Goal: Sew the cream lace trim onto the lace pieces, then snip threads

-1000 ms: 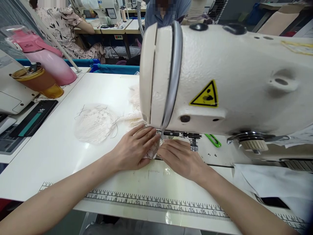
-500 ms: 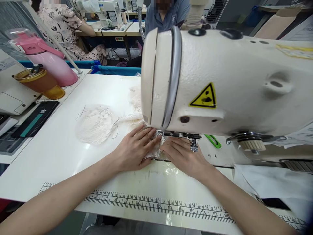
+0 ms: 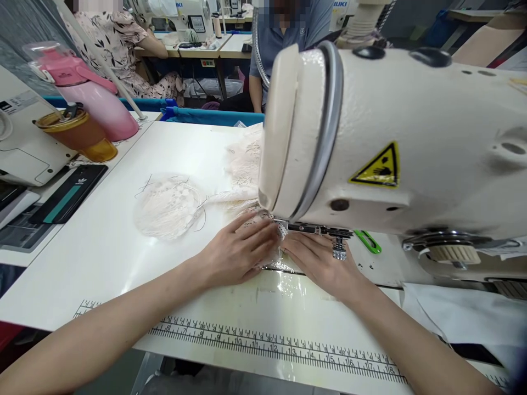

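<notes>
Cream lace fabric [image 3: 234,196] lies on the white table and runs under the sewing machine head [image 3: 304,137]. Its round, cup-like part [image 3: 168,207] rests to the left, with loose threads at its rim. Another lace part [image 3: 246,159] sits behind, partly covered by the head. My left hand [image 3: 242,247] lies palm down on the lace left of the needle area, fingers stretched out and slightly blurred. My right hand [image 3: 321,260] lies flat to the right, fingertips at the lace edge, some fingers hidden behind the metal attachment [image 3: 319,230]. The needle itself is hidden.
A green thread snipper [image 3: 368,242] lies behind my right hand. White cloth [image 3: 465,312] covers the right side. A ruler strip [image 3: 255,343] runs along the front edge. At left stand a pink bottle [image 3: 96,104], a brown cup [image 3: 80,134] and a dark phone-like object [image 3: 69,195]. Two people sit beyond.
The view has swung slightly left, so the machine appears farther right and more lace shows behind. My left fingers have shifted a little over the lace; my right hand stays beside it.
</notes>
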### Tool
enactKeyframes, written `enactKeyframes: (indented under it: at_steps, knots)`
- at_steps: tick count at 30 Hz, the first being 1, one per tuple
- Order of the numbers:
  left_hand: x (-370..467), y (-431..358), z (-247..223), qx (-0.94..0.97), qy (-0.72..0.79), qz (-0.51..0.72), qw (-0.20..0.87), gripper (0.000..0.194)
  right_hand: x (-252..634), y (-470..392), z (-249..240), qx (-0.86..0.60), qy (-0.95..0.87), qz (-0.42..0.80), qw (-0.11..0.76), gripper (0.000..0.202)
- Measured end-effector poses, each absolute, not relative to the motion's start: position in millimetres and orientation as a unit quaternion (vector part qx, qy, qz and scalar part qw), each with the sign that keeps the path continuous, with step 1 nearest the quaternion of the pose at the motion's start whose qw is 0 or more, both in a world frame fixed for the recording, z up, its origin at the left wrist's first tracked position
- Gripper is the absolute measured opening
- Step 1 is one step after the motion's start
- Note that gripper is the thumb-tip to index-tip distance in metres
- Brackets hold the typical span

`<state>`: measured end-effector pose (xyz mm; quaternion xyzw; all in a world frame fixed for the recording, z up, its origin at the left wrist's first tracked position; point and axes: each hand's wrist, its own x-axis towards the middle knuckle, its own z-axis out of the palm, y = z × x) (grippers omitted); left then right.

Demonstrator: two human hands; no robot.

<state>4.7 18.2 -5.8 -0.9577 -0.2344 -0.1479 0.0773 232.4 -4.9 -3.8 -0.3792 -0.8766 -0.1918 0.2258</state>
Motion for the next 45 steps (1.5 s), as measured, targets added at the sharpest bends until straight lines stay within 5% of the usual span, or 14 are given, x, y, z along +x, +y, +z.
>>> enactKeyframes:
  at_steps: [8, 29, 45]
  knots:
    - [5, 17, -7, -0.956, -0.207, -0.192, 0.074, 0.023, 229, -3, -14, -0.338, -0.897, -0.027, 0.283, 0.016]
    - [4, 22, -10, -0.941, -0.266, -0.176, 0.107, 0.024, 230, 2, -31, -0.354, -0.886, 0.0, 0.3, 0.022]
    - [3, 19, -14, -0.942, -0.27, -0.13, 0.149, 0.036, 228, 3, -22, -0.473, -0.813, 0.138, 0.31, 0.019]
